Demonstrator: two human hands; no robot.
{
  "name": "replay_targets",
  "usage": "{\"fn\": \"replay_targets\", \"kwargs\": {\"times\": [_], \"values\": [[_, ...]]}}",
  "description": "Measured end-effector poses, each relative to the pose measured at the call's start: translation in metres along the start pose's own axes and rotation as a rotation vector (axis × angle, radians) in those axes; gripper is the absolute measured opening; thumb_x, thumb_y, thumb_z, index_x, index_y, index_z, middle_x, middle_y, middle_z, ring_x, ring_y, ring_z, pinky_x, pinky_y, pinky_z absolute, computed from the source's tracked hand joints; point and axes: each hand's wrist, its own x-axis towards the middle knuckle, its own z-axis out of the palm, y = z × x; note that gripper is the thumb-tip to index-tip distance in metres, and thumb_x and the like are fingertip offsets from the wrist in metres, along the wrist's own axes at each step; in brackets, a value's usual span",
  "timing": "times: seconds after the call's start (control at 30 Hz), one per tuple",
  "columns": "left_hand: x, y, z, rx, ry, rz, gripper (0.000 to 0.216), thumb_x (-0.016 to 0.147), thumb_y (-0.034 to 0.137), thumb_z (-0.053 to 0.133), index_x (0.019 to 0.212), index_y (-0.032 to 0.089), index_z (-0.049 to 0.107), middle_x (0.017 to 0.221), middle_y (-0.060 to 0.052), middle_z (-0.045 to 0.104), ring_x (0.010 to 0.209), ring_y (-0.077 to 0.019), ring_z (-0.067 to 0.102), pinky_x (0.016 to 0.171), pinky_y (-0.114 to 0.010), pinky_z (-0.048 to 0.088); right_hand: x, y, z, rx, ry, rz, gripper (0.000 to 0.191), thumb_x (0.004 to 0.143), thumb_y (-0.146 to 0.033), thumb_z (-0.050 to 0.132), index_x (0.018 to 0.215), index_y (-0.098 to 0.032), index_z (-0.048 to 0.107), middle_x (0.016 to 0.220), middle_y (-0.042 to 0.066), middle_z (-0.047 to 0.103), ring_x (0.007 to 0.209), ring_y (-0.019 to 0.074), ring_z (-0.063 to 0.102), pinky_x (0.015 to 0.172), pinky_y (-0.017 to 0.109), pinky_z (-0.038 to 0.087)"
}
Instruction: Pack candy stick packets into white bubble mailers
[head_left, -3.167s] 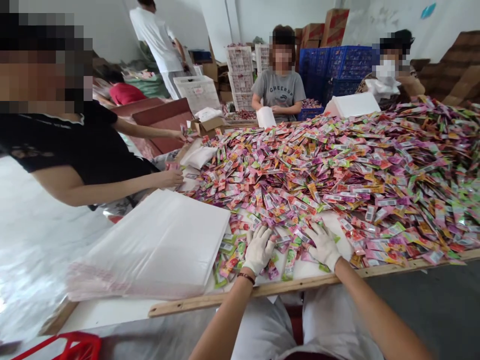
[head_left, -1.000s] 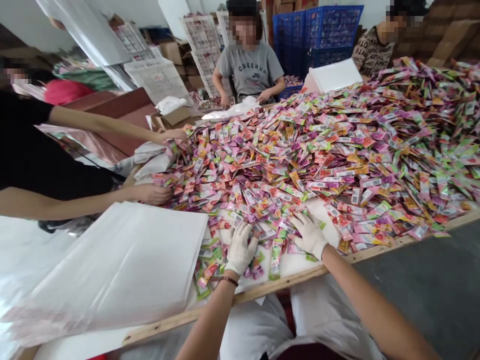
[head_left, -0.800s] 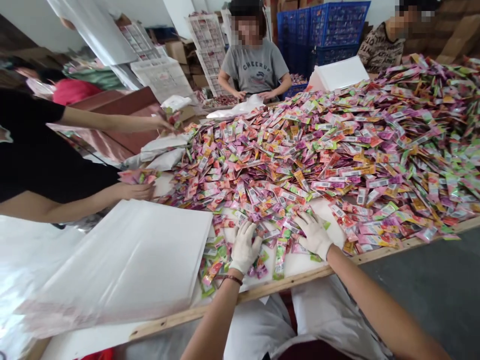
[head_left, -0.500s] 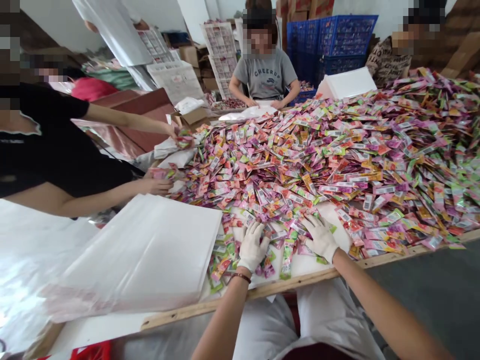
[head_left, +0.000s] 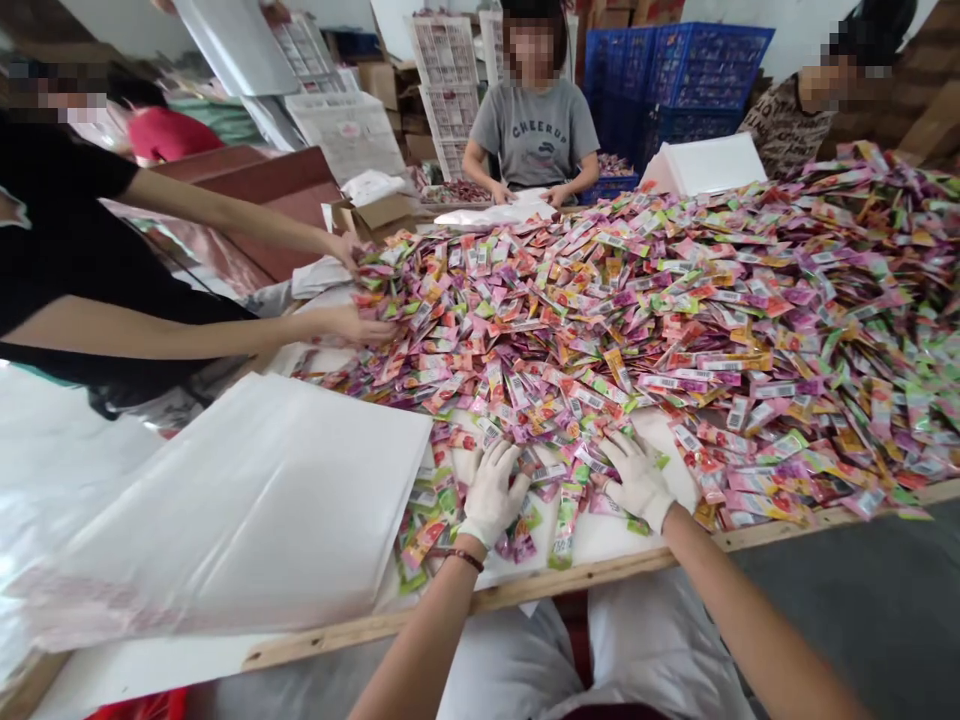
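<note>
Left hand [head_left: 491, 492] in a white glove, low and centre in the frame, spread flat with fingers open on small sachets [head_left: 525, 470] at the near edge of the heap. Right hand [head_left: 637, 482], also gloved, just to its right, likewise open and pressed palm down on the packets, gripping nothing visible. Between the two hands, one green sachet [head_left: 564, 525] lying flat, long axis nearly up and down the frame, lower end towards the wooden table edge [head_left: 570, 578]. Heap of sachets [head_left: 712, 300] filling the centre and right (pink, orange, green, long axes in every direction). Stack of clear plastic bags [head_left: 247, 500] at lower left, just beside the left hand. Another person's bare hands [head_left: 352, 325] at centre left, reaching into the heap.
</note>
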Motion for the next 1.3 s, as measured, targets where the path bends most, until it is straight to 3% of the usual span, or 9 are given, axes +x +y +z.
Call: {"fn": "replay_targets", "kwargs": {"times": [1.3], "values": [[0.0001,-0.0032,0.002,-0.035,0.018,0.014,0.028,0.09,0.033,0.051,0.113,0.022,0.062,0.123,-0.012,0.065,0.126,-0.0301,0.054,0.116,-0.056,0.031,-0.0031,-0.0065,-0.0015,-0.032,0.036,0.035,0.058,0.088,-0.039,0.054,0.145,-0.026,0.049,0.149,0.011,0.047,0.139,0.0327,0.038,0.118,0.05,0.024]]}}
